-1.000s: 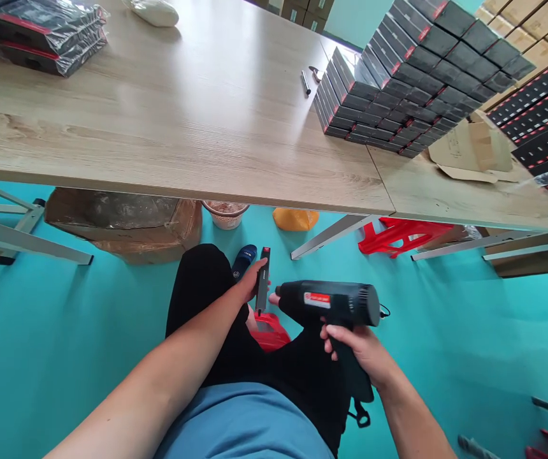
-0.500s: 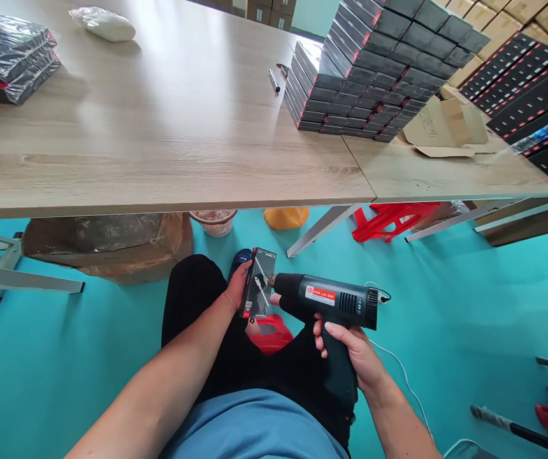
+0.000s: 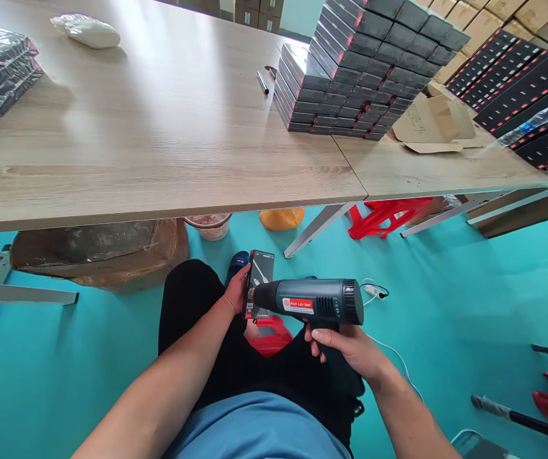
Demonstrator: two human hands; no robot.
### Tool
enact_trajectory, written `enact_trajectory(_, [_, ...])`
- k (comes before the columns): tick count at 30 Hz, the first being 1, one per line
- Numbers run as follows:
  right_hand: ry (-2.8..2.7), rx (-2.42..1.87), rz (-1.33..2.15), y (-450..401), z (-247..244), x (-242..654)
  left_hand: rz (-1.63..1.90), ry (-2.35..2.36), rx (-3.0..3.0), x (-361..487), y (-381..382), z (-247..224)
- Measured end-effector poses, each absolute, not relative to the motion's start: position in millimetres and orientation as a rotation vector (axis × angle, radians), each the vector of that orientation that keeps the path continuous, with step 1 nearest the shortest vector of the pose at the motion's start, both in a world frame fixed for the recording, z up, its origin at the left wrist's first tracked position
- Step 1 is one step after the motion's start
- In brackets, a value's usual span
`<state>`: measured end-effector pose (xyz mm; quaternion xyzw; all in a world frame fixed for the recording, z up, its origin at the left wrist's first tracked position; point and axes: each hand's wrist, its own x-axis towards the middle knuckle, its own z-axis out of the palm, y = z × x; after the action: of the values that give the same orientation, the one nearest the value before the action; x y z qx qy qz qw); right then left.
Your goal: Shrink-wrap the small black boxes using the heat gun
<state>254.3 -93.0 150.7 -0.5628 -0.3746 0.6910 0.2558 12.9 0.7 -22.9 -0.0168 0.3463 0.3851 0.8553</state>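
Note:
My left hand (image 3: pixel 238 290) grips a slim black box (image 3: pixel 261 268) with a white cable picture and red marks, held upright above my lap. In my right hand (image 3: pixel 343 344) is a dark heat gun (image 3: pixel 319 299) with a red and white label, my fingers wrapped round its handle. Its nozzle points left and lies over the front of the box, covering the lower part of the picture. Whether nozzle and box touch, I cannot tell.
On the wooden table (image 3: pixel 159 140) stand a tall stack of black boxes (image 3: pixel 350 83), wrapped boxes (image 3: pixel 1 70), a white packet (image 3: pixel 86 32) and a pen (image 3: pixel 262 83). Below are a large carton (image 3: pixel 111 255), a bucket (image 3: pixel 211 227), a red stool (image 3: pixel 383 217) and a white cord (image 3: pixel 398 360).
The heat gun has moved left across the box, its nozzle now nearer my left hand. The box stays in my left hand. The whole view has shifted slightly.

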Motion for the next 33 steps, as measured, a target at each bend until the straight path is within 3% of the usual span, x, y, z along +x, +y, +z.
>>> enact_trajectory(4, [-1.027, -1.606, 1.718, -101.0, 149.3, 259.6, 1.002, 0.652, -0.088, 7.8, 4.0, -15.6])
enact_trajectory(9, [-0.73, -1.525, 1.861, -116.9, 146.2, 263.6, 1.143, 0.567, -0.106, 1.4, 6.1, -9.6])
enact_trajectory(17, [-0.125, -1.345, 1.782, -110.6, 125.8, 265.9, 0.93, 0.573, -0.059, 4.0, -1.0, -9.4])
enact_trajectory(25, [-0.113, -1.293, 1.726, -98.6, 133.2, 270.5, 0.705, 0.587, 0.003, 6.0, -5.0, -15.6])
enact_trajectory(33, [-0.133, -1.321, 1.71, -96.2, 131.5, 271.9, 0.701, 0.648, 0.005, 7.3, -6.4, -14.4])
